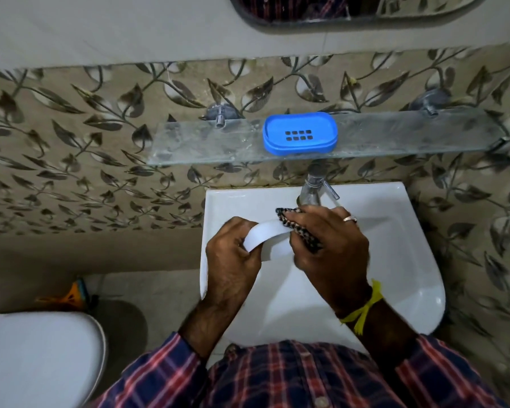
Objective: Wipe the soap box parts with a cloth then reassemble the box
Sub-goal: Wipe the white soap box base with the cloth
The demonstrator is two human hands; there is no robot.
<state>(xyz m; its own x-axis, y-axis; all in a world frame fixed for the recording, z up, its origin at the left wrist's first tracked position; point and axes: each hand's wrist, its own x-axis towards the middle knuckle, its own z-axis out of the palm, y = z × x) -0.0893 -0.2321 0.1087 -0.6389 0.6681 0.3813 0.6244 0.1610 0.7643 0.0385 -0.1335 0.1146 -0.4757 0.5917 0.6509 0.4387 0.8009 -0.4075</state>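
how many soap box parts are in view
2. The blue slotted tray sits on the glass shelf; the white part is gripped by the left hand over the sink. Others may be hidden.

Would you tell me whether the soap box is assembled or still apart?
Apart: the blue tray sits on the glass shelf, while the left hand holds the white part.

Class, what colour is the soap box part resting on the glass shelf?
Blue, with small dark drain holes; the soap box part shows best in the head view.
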